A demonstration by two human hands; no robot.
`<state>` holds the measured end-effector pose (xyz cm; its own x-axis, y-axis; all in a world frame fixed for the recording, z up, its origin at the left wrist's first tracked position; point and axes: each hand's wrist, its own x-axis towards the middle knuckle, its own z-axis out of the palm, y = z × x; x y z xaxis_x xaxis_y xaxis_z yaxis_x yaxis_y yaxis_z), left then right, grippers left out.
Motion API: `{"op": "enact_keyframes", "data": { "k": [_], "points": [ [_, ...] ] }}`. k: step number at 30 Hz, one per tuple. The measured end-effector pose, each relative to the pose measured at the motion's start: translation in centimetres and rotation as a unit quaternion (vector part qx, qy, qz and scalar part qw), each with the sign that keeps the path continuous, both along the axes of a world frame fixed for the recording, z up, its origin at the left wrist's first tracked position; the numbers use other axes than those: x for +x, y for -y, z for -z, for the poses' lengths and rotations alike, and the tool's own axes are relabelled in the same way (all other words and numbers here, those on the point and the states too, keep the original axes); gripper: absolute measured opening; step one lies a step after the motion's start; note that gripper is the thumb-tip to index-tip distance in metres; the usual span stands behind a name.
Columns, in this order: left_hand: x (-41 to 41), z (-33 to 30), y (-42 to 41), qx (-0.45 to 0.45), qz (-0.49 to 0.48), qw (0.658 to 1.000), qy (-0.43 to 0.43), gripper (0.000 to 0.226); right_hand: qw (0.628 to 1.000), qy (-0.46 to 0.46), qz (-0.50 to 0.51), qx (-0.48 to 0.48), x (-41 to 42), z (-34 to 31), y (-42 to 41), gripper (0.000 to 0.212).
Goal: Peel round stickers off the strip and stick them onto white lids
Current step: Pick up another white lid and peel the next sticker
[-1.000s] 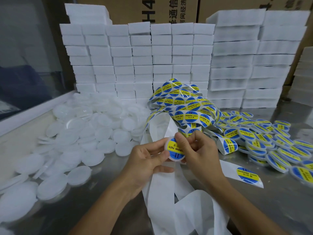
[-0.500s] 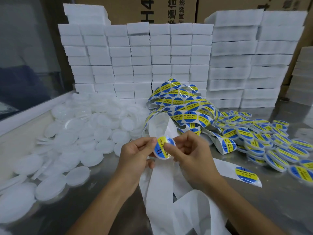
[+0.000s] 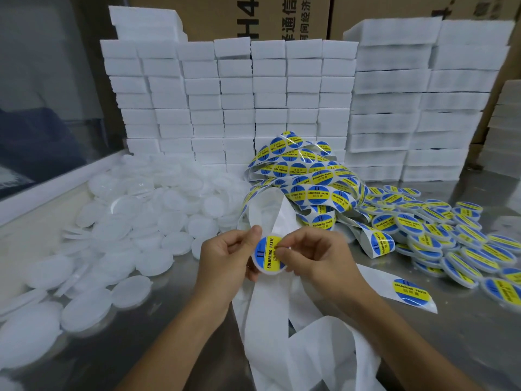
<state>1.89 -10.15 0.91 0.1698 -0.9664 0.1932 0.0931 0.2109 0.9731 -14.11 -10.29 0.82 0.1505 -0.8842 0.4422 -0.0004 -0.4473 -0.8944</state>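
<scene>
White lid [image 3: 267,268] held above the steel worktop [image 3: 423,348], left hand [image 3: 225,261] gripping its edge, right hand [image 3: 315,258] pinching the blue-and-yellow round sticker [image 3: 267,251] on its face; bare lids [image 3: 135,221] heaped left, sticker strip [image 3: 304,176] behind, labelled lids [image 3: 439,235] right

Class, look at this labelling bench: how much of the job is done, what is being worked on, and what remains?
Done: a pile of labelled lids lies to the right. In hand: the left hand holds a white lid while the right hand presses a round sticker onto it. Left: a large heap of bare lids on the left and a tangled sticker strip with many stickers on it.
</scene>
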Motion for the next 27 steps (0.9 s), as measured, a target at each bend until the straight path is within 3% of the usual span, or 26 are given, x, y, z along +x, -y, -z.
{"op": "enact_keyframes", "data": {
  "k": [5,11,14,20,27],
  "points": [
    [0.2,0.8,0.4,0.016,-0.049,0.997,0.060,0.013,0.989,0.111,0.091,0.015,-2.2,-1.7,0.5,0.016],
    [-0.2,1.7,0.5,0.027,-0.025,0.984,0.176,0.038,0.908,0.323,0.242,0.115,-7.5,-1.7,3.2,0.020],
    [-0.3,2.0,0.5,0.007,-0.016,0.977,0.212,0.037,0.896,0.325,0.268,0.137,-9.5,-1.0,4.2,0.038],
    [-0.1,2.4,0.4,0.001,-0.011,0.962,0.274,0.038,0.911,0.272,0.256,0.173,-11.2,-0.5,5.5,0.066],
    [0.0,2.2,0.6,0.028,0.025,0.981,0.188,0.027,0.883,0.189,0.388,0.182,-11.4,-0.3,5.5,0.040]
  ]
}}
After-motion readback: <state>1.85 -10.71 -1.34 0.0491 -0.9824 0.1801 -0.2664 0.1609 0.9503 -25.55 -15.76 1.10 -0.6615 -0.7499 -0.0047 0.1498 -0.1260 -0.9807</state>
